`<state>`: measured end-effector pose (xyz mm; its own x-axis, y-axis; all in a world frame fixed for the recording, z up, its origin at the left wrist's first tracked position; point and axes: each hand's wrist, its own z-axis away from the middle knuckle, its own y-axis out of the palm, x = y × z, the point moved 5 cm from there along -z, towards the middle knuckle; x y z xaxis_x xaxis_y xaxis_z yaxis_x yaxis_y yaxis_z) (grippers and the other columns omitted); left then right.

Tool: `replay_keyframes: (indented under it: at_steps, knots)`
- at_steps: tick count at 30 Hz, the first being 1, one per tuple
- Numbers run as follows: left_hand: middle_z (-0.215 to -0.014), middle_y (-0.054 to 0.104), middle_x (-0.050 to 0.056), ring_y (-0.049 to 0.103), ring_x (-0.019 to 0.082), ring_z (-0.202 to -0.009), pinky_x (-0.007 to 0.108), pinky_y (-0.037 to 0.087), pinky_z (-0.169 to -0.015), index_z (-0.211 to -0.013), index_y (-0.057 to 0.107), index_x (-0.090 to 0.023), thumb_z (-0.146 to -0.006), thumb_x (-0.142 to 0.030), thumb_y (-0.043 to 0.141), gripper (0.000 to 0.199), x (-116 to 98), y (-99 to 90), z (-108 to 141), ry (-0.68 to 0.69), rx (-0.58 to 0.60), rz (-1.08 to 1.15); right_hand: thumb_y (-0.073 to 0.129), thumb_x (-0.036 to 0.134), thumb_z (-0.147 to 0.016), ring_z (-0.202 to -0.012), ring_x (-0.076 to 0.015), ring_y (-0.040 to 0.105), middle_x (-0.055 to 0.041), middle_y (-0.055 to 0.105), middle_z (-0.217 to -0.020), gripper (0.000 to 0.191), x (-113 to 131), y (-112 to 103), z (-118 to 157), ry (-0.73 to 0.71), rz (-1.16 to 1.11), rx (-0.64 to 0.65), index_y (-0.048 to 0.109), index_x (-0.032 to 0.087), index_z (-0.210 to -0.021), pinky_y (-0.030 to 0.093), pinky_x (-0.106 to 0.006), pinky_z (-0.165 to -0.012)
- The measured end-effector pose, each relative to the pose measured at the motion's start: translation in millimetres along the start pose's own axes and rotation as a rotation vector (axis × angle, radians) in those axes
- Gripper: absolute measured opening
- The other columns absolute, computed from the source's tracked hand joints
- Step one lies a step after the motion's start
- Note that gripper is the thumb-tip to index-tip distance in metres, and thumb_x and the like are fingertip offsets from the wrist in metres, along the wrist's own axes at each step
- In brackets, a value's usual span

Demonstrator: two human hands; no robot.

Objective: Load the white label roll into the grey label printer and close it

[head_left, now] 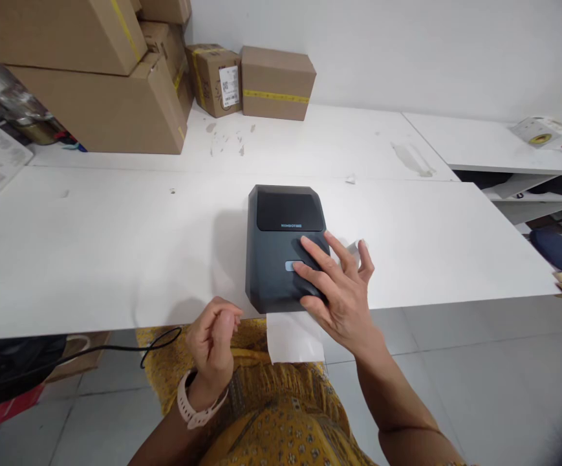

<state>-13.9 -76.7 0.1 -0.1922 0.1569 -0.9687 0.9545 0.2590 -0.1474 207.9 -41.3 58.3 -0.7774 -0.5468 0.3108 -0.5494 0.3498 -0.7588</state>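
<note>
A dark label printer (275, 252) with a glossy black window and a pale button (290, 265) sits on the table near its front edge. White label paper (296, 340) comes out of its near side and hangs past the edge. My right hand (341, 294) lies over the printer with fingers spread, one fingertip on the button. By its little finger is a small white piece (357, 248), perhaps curled paper; whether the finger touches it I cannot tell. My left hand (214, 336), with a pale watch strap (196, 408), is curled closed just left of the printer, with nothing visible in it.
Cardboard boxes (110, 107) are stacked at the back left, with two smaller boxes, one a taped box (278, 84), against the wall. Paper scraps lie on the white table (421, 246). A black cable (116, 347) runs below the front edge at left. A blue stool seat (559, 251) stands at right.
</note>
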Motion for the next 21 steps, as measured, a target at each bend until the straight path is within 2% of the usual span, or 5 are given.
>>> replay_keyframes:
  at_steps: [4, 8, 12, 15, 21]
  knots:
    - [-0.113, 0.069, 0.007, 0.064, 0.025, -0.106, 0.039, 0.053, -0.09, -0.113, 0.069, -0.026, -0.098, -0.034, 0.053, 0.023, -9.0, 10.0, -12.0, 0.203, -0.073, -0.03, 0.046, 0.063, -0.101, -0.155, -0.0318, 0.036, 0.0038, 0.06, -0.152, 0.037, 2.8, -4.3, -11.8, -0.053, 0.017, 0.062, 0.066, 0.037, -0.118, -0.003, -0.063, -0.129]
    - [-0.168, 0.033, 0.007, 0.029, 0.03, -0.156, 0.052, 0.028, -0.127, -0.16, 0.034, -0.032, -0.102, -0.036, 0.046, 0.06, -6.7, 33.3, -8.9, 0.225, 0.141, -0.077, 0.04, 0.062, -0.103, -0.158, -0.0328, 0.029, 0.0023, 0.052, -0.159, 0.04, -6.7, 3.1, -3.7, 0.017, -0.125, 0.032, 0.065, 0.036, -0.121, 0.006, -0.069, -0.128]
    - [-0.174, 0.019, 0.003, 0.016, 0.028, -0.161, 0.05, 0.02, -0.132, -0.165, 0.019, -0.035, -0.104, -0.038, 0.042, 0.065, 1.2, 39.1, -1.5, 0.198, 0.214, -0.076, 0.021, 0.06, -0.106, -0.16, -0.0306, 0.024, -0.0008, 0.03, -0.171, 0.056, -27.5, 16.8, 28.9, 0.285, -0.386, -0.227, 0.048, 0.036, -0.148, 0.026, -0.067, -0.125]
    - [-0.174, 0.019, 0.002, 0.014, 0.029, -0.162, 0.05, 0.018, -0.132, -0.165, 0.022, -0.036, -0.104, -0.043, 0.042, 0.064, 3.6, 39.0, -2.3, 0.197, 0.203, -0.036, 0.009, 0.06, -0.105, -0.161, -0.0291, 0.021, -0.003, 0.032, -0.171, 0.065, -31.9, 33.7, 46.6, 0.451, -0.519, -0.209, 0.034, 0.033, -0.159, 0.026, -0.067, -0.126]
    - [-0.173, 0.022, 0.003, 0.009, 0.031, -0.162, 0.05, 0.014, -0.133, -0.164, 0.028, -0.031, -0.105, -0.046, 0.04, 0.061, -0.2, 43.0, -4.9, 0.211, 0.149, 0.067, 0.01, 0.07, -0.101, -0.161, -0.0298, 0.022, 0.0055, 0.031, -0.171, 0.069, -23.9, 35.7, 45.5, 0.556, -0.689, -0.215, 0.035, 0.041, -0.159, 0.018, -0.063, -0.131]
